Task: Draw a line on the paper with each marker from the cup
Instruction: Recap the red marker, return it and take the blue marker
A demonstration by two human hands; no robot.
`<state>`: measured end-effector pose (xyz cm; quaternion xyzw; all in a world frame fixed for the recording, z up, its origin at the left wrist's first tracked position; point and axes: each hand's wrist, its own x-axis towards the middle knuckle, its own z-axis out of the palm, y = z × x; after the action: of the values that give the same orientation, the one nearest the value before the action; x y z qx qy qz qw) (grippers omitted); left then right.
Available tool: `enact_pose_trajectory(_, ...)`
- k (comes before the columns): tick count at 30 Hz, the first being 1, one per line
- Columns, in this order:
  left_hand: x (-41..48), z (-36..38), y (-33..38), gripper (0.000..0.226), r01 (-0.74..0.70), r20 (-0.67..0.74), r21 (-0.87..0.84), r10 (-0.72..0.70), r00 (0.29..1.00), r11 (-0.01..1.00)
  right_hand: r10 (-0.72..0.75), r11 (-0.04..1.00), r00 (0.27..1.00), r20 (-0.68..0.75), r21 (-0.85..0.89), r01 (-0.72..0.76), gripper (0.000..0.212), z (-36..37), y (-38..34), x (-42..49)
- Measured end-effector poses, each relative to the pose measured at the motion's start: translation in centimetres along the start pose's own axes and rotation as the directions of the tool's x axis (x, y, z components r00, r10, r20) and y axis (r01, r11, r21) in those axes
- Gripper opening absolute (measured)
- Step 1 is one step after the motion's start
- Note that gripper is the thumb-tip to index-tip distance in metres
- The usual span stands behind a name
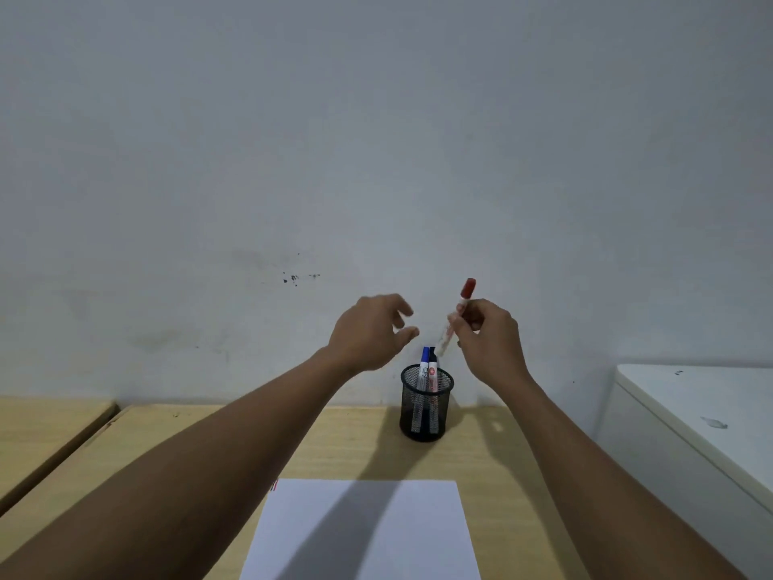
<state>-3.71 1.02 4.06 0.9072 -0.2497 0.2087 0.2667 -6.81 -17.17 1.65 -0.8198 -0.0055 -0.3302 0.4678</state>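
Note:
A black mesh cup (426,416) stands on the wooden table near the wall. Two markers stand in it, one with a blue cap (425,357) and one with a dark cap (433,356). My right hand (489,341) is raised above and right of the cup, holding a red-capped marker (458,311) upright with its cap on. My left hand (370,334) hovers above and left of the cup, fingers apart, holding nothing. A white sheet of paper (426,537) lies on the table in front of the cup, with small coloured marks at its top left corner.
The wooden table (209,445) runs to a pale wall behind. A second wooden surface (37,433) sits to the left across a gap. A white cabinet (702,416) stands close on the right.

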Motion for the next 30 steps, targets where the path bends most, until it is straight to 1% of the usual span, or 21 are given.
enact_pose_trajectory(3, 1.2, 4.3, -1.9, 0.033, 0.088, 0.093, 0.006, -0.088, 0.992, 0.996, 0.0, 0.999, 0.997, 0.077, -0.046, 0.004, 0.055, 1.1, 2.7, 0.9)
enact_pose_trajectory(4, 1.6, 5.8, -2.4, 0.034, 0.113, 0.111, 0.013, -0.114, 0.987, 0.994, -0.005, 0.998, 0.995, 0.103, -0.066, 0.012, 0.065, 1.5, 3.5, 1.0)
enact_pose_trajectory(5, 1.9, 7.2, -2.9, 0.036, 0.136, 0.125, 0.021, -0.137, 0.983, 0.991, -0.011, 0.996, 0.992, 0.123, -0.091, 0.022, 0.07, 1.9, 4.3, 1.2)
enact_pose_trajectory(6, 2.2, 8.4, -3.3, 0.038, 0.164, 0.138, 0.026, -0.166, 0.976, 0.986, -0.013, 0.992, 0.99, 0.14, -0.121, 0.03, 0.071, 2.2, 5.0, 1.5)
enact_pose_trajectory(9, 2.8, 11.2, -3.9, 0.04, 0.225, 0.143, 0.027, -0.226, 0.964, 0.974, 0.009, 0.979, 0.982, 0.187, -0.201, 0.029, 0.061, 3.1, 7.2, 2.0)
enact_pose_trajectory(12, 3.2, 13.0, -4.1, 0.031, 0.267, 0.119, -0.098, -0.255, 0.96, 0.959, 0.013, 0.962, 0.969, 0.247, -0.269, 0.056, 0.059, 4.0, 9.1, 2.0)
enact_pose_trajectory(14, 3.3, 13.7, -4.1, 0.028, 0.283, 0.087, -0.158, -0.272, 0.958, 0.946, 0.015, 0.946, 0.959, 0.283, -0.316, 0.078, 0.057, 4.6, 9.8, 1.9)
enact_pose_trajectory(17, 3.4, 14.3, -4.3, 0.029, 0.311, 0.052, -0.223, -0.307, 0.95, 0.924, 0.022, 0.913, 0.955, 0.296, -0.395, 0.101, 0.057, 5.0, 10.3, 1.7)
enact_pose_trajectory(20, 3.4, 14.3, -4.7, 0.033, 0.331, 0.04, -0.292, -0.334, 0.942, 0.897, 0.029, 0.857, 0.957, 0.29, -0.501, 0.126, 0.046, 5.0, 10.0, 1.7)
enact_pose_trajectory(22, 3.3, 14.1, -4.7, 0.037, 0.345, 0.042, -0.352, -0.353, 0.935, 0.87, 0.052, 0.839, 0.952, 0.301, -0.53, 0.122, 0.044, 4.9, 9.7, 1.7)
enact_pose_trajectory(24, 3.3, 13.4, -4.4, 0.037, 0.343, 0.026, -0.387, -0.362, 0.932, 0.856, 0.065, 0.843, 0.949, 0.308, -0.527, 0.113, 0.045, 4.5, 9.2, 1.6)
enact_pose_trajectory(26, 3.1, 11.7, -4.0, 0.033, 0.33, -0.005, -0.396, -0.362, 0.932, 0.857, 0.056, 0.864, 0.955, 0.291, -0.493, 0.1, 0.048, 3.8, 8.3, 1.3)
enact_pose_trajectory(28, 3.1, 9.7, -3.8, 0.024, 0.317, -0.053, -0.414, -0.371, 0.927, 0.853, 0.029, 0.908, 0.97, 0.241, -0.413, 0.075, 0.048, 3.0, 7.0, 0.9)
enact_pose_trajectory(29, 3.1, 8.3, -3.7, 0.02, 0.309, -0.09, -0.446, -0.385, 0.918, 0.84, 0.016, 0.938, 0.98, 0.201, -0.342, 0.055, 0.047, 2.6, 6.1, 0.7)
enact_pose_trajectory(30, 2.9, 6.8, -3.5, 0.017, 0.306, -0.124, -0.501, -0.418, 0.9, 0.81, 0.032, 0.965, 0.987, 0.156, -0.262, 0.01, 0.043, 2.3, 4.8, 0.3)
